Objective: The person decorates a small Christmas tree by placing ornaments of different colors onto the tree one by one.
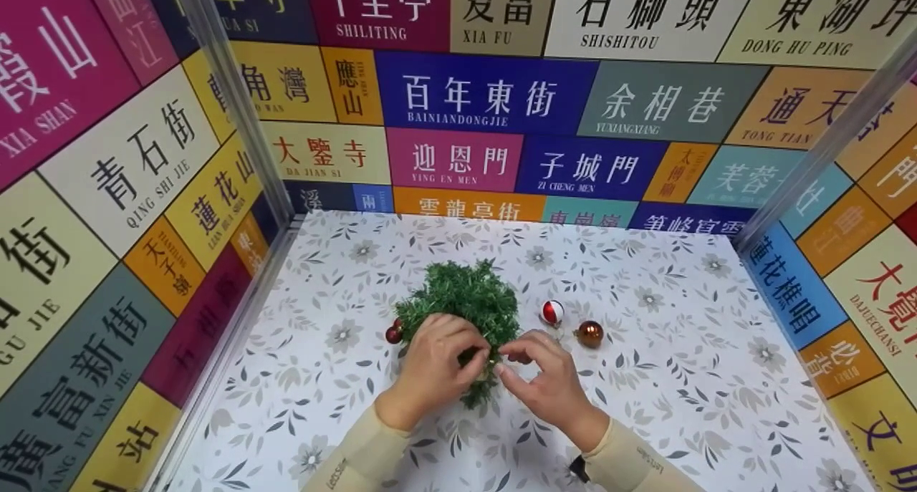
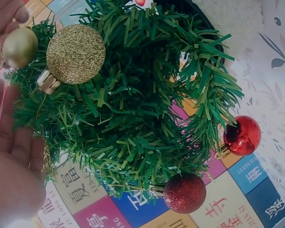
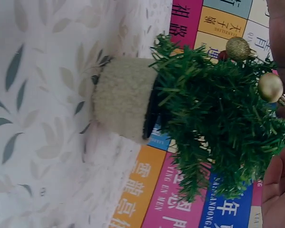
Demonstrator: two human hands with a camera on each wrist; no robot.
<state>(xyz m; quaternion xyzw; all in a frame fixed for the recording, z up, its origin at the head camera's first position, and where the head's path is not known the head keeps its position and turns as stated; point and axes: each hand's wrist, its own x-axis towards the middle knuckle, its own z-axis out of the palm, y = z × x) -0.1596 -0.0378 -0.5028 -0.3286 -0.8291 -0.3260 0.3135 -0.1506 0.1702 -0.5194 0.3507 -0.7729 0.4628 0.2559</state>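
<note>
1. The small artificial tree (image 1: 462, 302) stands mid-table on the leaf-patterned table (image 1: 645, 377), between both hands. It looks light, with soft, springy tinsel needles that give under touch. Its fuzzy cream base (image 3: 123, 97) looks the firmest place to hold; the branches would bend.
2. The left hand (image 1: 433, 356) curls over the tree's near side, fingers (image 1: 473, 359) clasping the branches.
3. The right hand (image 1: 541, 374) pinches something small at a branch tip; what exactly, I cannot tell. A smooth gold bauble (image 2: 20, 46) sits at fingertips there.
4. Hung baubles, a glitter gold one (image 2: 76, 53) and 2 red ones (image 2: 242, 135), look slippery or brittle and swing loose.
5. A red-and-white bauble (image 1: 551, 311) and a bronze bauble (image 1: 589, 333) lie just right of the tree, near the right hand.
</note>
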